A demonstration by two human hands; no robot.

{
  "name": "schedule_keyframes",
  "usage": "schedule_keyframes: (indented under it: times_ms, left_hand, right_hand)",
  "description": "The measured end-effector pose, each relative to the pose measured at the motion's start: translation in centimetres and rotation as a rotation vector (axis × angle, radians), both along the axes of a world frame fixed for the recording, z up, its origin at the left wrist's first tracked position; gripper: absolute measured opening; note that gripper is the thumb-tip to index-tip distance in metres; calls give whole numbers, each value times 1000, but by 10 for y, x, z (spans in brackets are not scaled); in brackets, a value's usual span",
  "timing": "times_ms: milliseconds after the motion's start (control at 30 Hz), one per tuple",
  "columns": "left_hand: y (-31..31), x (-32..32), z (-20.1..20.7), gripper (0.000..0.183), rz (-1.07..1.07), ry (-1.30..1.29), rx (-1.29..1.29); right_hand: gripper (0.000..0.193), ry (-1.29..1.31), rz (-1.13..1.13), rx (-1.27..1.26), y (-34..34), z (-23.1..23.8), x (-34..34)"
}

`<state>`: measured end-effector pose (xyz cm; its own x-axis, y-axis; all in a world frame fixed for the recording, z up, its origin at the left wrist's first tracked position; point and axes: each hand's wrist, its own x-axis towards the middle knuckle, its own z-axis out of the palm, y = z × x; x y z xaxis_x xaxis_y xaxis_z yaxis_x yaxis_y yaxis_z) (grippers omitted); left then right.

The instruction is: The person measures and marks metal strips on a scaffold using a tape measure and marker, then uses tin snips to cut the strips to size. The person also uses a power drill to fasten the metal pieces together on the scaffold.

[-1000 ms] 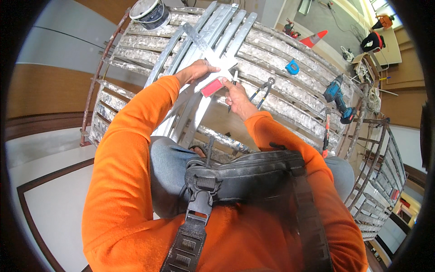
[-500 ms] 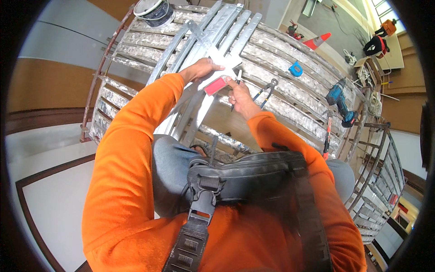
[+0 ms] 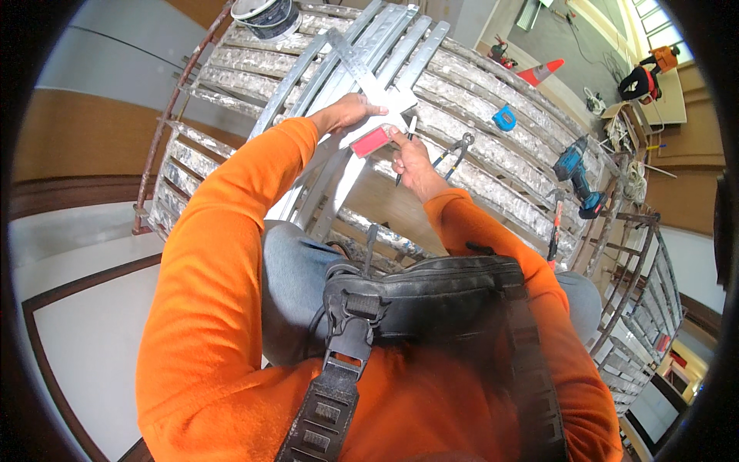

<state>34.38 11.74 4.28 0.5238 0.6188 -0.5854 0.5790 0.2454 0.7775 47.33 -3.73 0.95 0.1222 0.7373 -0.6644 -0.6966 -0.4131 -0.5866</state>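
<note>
My left hand is closed on a shiny metal profile, its thumb stretched toward a graduated steel blade that crosses the strips at an angle. A red block lies on the profile beside that hand; glare hides whether it joins the blade, as on a try square. With my right hand I hold a dark pen with a white end between the fingers, while the thumb rests against the red block's edge. Just right of this hand lie pincers with dark handles.
More metal profiles lie across the plaster-stained slatted platform. A bucket stands at the far left. To the right are a blue tape measure, a cordless drill and an orange-handled tool. Beyond, a person bends near a traffic cone.
The view has shifted slightly. Both hands keep the same hold, and the pen, red block and metal profiles stay in about the same places.
</note>
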Motion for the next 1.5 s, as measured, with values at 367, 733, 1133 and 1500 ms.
schedule_keyframes:
  times_ms: [367,733,1133,1500]
  left_hand:
    - [-1,2,2,27,3,-6,-16]
    - [3,6,13,24,-60,-6,48]
    - [0,3,-7,26,-43,-25,38]
    - [4,-4,-2,35,-112,124,97]
  right_hand:
    - [32,6,2,-5,0,2,1]
    - [31,-352,107,5,3,-26,25]
    - [33,-760,-114,423,31,47,68]
    - [33,-678,-284,385,20,25,54]
